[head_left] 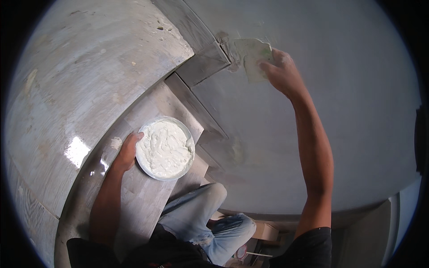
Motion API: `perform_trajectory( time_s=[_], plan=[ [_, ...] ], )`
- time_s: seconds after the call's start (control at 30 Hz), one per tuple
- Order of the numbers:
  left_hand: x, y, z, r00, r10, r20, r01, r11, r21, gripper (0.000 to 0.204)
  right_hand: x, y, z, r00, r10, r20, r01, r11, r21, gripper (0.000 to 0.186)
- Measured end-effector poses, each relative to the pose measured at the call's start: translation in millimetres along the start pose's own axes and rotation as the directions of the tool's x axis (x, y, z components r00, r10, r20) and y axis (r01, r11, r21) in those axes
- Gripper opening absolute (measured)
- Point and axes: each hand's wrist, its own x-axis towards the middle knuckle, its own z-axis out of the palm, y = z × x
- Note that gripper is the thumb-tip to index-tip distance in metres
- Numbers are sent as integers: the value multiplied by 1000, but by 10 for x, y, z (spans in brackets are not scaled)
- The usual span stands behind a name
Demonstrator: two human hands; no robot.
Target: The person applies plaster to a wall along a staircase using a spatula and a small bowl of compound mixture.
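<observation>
My left hand (128, 151) is closed on the rim of a round white tub (191, 165). Thick white paste (164, 147) with a swirled, uneven surface fills it. Farther off on the right, my right hand (283, 71) grips a flat, pale greenish spreader (255, 58), thumb on its face. The spreader lies against the grey wall (357, 89), beside the corner of the dark stepped skirting tiles (208, 64). Smears mark the wall around that corner. Whether paste is on the spreader's hidden side, I cannot tell.
Wood-look stair treads (138, 192) run under the tub, stained with white spots. A larger pale tiled surface (89, 80) curves along the left. My bent knees in jeans (192, 210) are below the tub. A cardboard box (267, 232) and other items lie low behind them.
</observation>
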Motion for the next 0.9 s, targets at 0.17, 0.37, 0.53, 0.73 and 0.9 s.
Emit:
perform_trajectory(
  time_s=[0.17,0.37,0.53,0.73,0.9],
  plan=[
    [7,12,-22,1000,-2,22,2,1000,4,41,257,91,71,996,27,83,-16,991,-135,29],
    [30,-18,-58,999,23,22,-25,995,93,49,436,204,184,995,-8,100,36,958,-284,29],
    [82,-93,-130,1000,12,15,-13,998,58,48,431,208,146,996,-92,-13,81,927,-366,27],
    [33,-45,-82,999,18,-28,-16,997,70,48,297,61,-43,998,-42,38,51,958,-283,26],
    [-15,22,-1,999,-38,-7,38,999,-20,45,364,146,182,997,-67,25,71,911,-406,24]
  ],
)
